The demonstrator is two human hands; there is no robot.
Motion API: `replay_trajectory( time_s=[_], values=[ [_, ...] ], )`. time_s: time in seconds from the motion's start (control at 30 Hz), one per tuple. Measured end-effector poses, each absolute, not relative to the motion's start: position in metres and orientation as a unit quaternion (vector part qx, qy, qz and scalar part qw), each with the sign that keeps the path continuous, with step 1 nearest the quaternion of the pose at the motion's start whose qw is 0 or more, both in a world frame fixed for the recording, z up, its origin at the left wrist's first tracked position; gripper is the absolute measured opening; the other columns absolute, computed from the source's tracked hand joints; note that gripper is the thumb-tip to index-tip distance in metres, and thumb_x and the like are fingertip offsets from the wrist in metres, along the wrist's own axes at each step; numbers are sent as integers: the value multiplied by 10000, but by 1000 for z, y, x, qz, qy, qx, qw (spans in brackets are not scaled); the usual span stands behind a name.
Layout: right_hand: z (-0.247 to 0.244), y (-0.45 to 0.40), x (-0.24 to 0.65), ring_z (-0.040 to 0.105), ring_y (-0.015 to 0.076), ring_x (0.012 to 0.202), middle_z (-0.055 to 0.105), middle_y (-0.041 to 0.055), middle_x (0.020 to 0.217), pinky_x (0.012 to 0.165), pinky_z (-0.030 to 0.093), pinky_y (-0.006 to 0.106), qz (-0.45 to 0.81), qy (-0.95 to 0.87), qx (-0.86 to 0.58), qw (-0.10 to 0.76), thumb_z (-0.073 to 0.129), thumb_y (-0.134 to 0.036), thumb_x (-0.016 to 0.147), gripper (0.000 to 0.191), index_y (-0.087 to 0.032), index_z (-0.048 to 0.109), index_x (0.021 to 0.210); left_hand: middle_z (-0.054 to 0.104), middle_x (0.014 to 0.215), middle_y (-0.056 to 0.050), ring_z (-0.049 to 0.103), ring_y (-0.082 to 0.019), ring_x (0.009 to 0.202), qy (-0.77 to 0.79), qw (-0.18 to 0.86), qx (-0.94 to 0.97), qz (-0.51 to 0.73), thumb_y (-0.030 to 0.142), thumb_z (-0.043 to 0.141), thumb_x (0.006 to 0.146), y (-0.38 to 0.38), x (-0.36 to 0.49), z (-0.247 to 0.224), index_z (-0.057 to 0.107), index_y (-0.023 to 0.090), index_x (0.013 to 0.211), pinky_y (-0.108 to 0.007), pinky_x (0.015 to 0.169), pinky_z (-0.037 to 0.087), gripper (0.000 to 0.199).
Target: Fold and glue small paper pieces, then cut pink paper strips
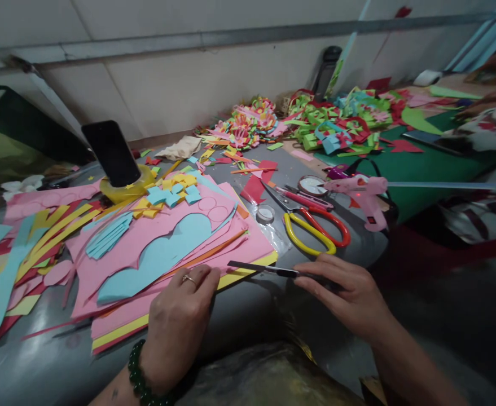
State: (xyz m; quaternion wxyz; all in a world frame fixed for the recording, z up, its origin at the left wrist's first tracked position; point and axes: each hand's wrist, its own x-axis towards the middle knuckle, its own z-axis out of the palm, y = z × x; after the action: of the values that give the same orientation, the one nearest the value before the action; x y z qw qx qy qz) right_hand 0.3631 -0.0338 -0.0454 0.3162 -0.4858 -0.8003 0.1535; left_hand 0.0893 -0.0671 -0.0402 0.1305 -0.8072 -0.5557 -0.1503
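My right hand (349, 290) grips a slim black-and-silver tool (279, 271), its flat dark end pointing left over the front edge of the paper stack. The tool's exact kind is unclear. My left hand (184, 310), with a ring and a green bead bracelet, has its fingers curled together at the stack's front edge. What they hold, if anything, is hidden. Under and beyond them lie pink paper sheets (254, 237) with a yellow sheet (248, 272) below. A blue paper piece with a curved edge (175, 242) rests on top.
Scissors with red and yellow handles (310, 245) lie right of the stack, near a pink glue gun (364, 194). A phone (111, 153) stands in a yellow tape roll (127, 190). Paper strips (57, 231) cover the left; paper flowers (248, 124) pile behind. Another person's sleeve (484, 129) shows right.
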Motion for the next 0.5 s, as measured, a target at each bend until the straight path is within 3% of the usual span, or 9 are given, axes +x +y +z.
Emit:
replay_trajectory(
  time_s=[0.5],
  values=[
    [-47,-34,367,621,159,701,652,23,784,631,478,273,157,-803,-482,313,604,-324,850,145,-234,693,921,699,1052,-41,620,-206,886,-554,130,-808,-151,110,493,861,-68,87,-45,617,209,1128,-292,680,494,310]
  ],
)
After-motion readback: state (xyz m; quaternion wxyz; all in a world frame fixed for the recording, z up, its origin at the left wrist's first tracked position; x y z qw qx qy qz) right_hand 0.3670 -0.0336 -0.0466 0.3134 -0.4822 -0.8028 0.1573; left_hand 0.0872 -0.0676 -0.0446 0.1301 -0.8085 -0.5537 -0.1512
